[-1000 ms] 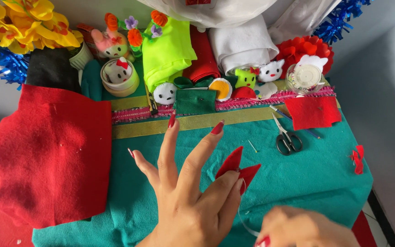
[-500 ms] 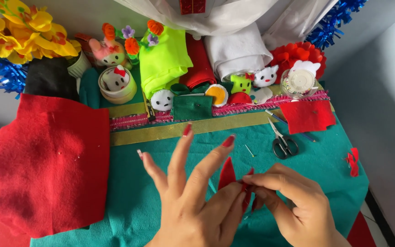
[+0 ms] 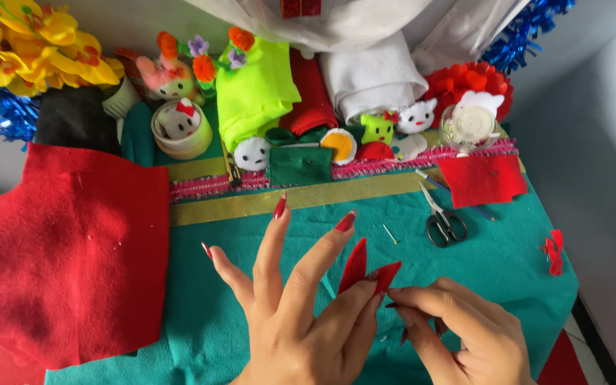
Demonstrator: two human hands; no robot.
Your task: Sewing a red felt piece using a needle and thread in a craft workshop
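Note:
My left hand [image 3: 297, 314] is raised over the teal felt cloth [image 3: 465, 267], fingers spread upward, red nails showing. Between its lower fingers it holds a small folded red felt piece [image 3: 365, 267] with two pointed tips. My right hand [image 3: 458, 328] sits at the lower right, fingers pinched together right against the base of that red piece. Whether it holds a needle or thread is too small to tell.
A large red felt sheet [image 3: 73, 249] lies at the left. Black-handled scissors [image 3: 443, 221], a pin [image 3: 390, 234], a red felt square [image 3: 483, 178] and a small red scrap [image 3: 554, 251] lie on the cloth. Felt toys, fabric rolls, a round pin box [image 3: 470, 126] and yellow flowers [image 3: 33, 39] crowd the far side.
My right hand has come up from the bottom edge and closed in on the red felt piece held by my left hand. The left hand has stayed nearly still.

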